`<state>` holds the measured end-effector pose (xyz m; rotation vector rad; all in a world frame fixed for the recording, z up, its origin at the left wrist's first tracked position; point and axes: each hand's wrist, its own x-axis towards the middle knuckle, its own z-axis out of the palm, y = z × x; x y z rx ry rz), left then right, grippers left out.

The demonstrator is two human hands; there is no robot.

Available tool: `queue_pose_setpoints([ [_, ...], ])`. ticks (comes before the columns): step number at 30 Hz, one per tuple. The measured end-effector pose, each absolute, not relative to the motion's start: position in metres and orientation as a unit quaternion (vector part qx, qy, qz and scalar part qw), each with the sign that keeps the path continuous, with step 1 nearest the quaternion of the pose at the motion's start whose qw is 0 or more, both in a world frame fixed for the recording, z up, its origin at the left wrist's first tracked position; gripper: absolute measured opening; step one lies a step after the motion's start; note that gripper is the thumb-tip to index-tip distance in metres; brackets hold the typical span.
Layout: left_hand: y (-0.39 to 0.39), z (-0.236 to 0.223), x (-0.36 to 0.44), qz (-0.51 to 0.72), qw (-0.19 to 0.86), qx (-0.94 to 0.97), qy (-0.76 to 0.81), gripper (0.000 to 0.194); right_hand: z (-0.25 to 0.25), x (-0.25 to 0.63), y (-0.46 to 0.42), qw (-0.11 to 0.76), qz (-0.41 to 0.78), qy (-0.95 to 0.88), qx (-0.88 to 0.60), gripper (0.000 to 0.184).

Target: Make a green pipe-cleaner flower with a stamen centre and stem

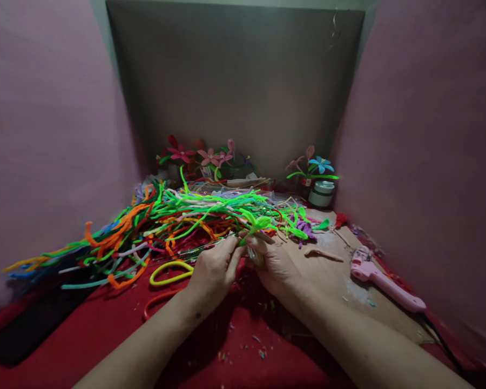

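A bright green pipe-cleaner piece with several leaf-like loops (256, 222) stands up from my fingertips at the middle of the table. My left hand (217, 263) pinches its lower end between thumb and fingers. Close against it, my right hand (276, 266) is closed too, its fingertips at the same green piece. A small pale, yellowish thing (256, 257) shows inside the right hand; its kind is hard to make out. Just behind both hands lies a heap of coloured pipe cleaners (222, 208), mostly green, orange and white.
Left of my hands are a yellow loop (170, 273) and a red loop (156, 303). A pink hot glue gun (384, 281) rests on cardboard (328, 270) at the right. Pipe-cleaner flowers (208, 156) and a small jar (321, 194) stand at the back. A dark flat object (28, 329) lies left.
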<state>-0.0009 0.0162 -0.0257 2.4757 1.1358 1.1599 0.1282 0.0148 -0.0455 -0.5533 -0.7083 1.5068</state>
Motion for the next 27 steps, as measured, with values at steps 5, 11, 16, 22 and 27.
queue_pose_setpoints([
  [5,0.018,-0.035,-0.003,0.358,-0.025,0.851,0.383,0.017,-0.04,0.124,0.011,0.655,0.649,-0.303,-0.241,0.016],
  [11,0.02,-0.036,-0.003,0.344,-0.066,0.855,0.384,0.023,-0.043,0.122,0.008,0.65,0.633,-0.312,-0.281,0.018],
  [16,0.018,-0.031,0.0,0.398,0.02,0.835,0.379,0.022,-0.043,0.122,0.007,0.657,0.613,-0.337,-0.28,0.015],
  [22,0.016,-0.018,0.003,0.426,0.304,0.752,0.4,0.023,-0.039,0.125,0.006,0.646,0.581,-0.413,-0.273,0.011],
  [27,0.016,-0.012,0.001,0.423,0.533,0.633,0.369,0.03,-0.036,0.127,0.005,0.629,0.599,-0.417,-0.268,0.014],
])
